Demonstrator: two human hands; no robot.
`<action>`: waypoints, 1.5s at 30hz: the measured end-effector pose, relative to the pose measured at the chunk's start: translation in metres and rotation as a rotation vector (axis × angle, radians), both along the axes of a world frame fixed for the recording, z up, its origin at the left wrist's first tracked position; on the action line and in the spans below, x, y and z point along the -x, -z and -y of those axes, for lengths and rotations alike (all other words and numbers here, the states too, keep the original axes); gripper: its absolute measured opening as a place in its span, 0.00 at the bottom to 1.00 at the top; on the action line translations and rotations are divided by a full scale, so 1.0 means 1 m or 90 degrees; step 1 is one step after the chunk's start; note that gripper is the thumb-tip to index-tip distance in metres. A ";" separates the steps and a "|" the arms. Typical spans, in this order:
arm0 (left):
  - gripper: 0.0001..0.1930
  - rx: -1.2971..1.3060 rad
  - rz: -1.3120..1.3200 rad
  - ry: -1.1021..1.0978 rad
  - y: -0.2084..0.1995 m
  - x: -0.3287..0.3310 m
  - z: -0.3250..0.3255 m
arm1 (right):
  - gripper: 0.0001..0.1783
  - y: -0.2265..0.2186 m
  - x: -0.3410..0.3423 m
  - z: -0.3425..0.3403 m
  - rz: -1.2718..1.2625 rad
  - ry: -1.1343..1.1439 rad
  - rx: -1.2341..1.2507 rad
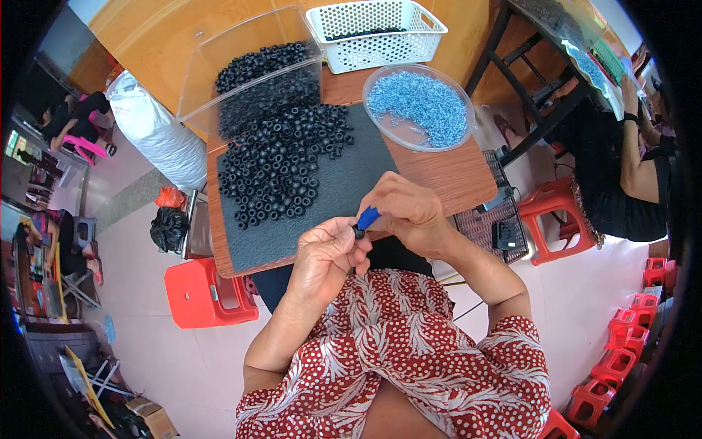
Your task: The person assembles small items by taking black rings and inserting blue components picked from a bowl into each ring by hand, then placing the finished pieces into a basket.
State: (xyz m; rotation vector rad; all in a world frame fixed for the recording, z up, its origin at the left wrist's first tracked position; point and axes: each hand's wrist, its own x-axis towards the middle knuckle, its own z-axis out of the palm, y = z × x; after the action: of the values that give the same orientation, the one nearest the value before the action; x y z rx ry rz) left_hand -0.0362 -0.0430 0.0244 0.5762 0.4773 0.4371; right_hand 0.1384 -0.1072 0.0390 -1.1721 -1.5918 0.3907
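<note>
Just off the near edge of the table, my left hand (325,256) pinches a small black ring-shaped part (358,232) between thumb and fingers. My right hand (409,212) is closed on a bright blue piece (368,217) right above that part. Its exact kind is hard to make out, and my fingers hide some of it. Beyond my hands, a heap of black ring-shaped parts (281,164) with holes through them lies on a dark grey mat (351,157). A round clear tray (468,121) at the right holds many tiny light-blue pieces (420,102).
A clear plastic bin (197,91) tips more black parts toward the mat. Behind it stands a white perforated basket (380,55). A white sack (157,132) and red stool (194,293) flank the wooden table (457,175). Another person (614,168) sits at the right.
</note>
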 end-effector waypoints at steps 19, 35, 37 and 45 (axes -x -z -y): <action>0.06 -0.042 -0.070 -0.096 -0.011 -0.014 -0.005 | 0.10 0.004 -0.002 -0.017 0.045 -0.002 -0.086; 0.09 -0.228 -0.131 -0.162 -0.001 -0.024 -0.012 | 0.09 -0.001 -0.008 -0.029 0.049 0.053 -0.004; 0.10 -0.211 -0.089 -0.156 0.001 -0.023 -0.014 | 0.09 0.000 -0.006 -0.031 0.052 0.061 -0.007; 0.11 -0.237 -0.090 -0.160 0.000 -0.016 -0.018 | 0.11 0.003 -0.002 -0.038 0.052 0.066 -0.011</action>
State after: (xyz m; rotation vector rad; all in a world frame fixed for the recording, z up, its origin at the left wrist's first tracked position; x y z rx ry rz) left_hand -0.0202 -0.0250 0.0242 0.9152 0.6115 0.7375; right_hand 0.1403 -0.0694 0.0361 -1.2664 -1.5931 0.2641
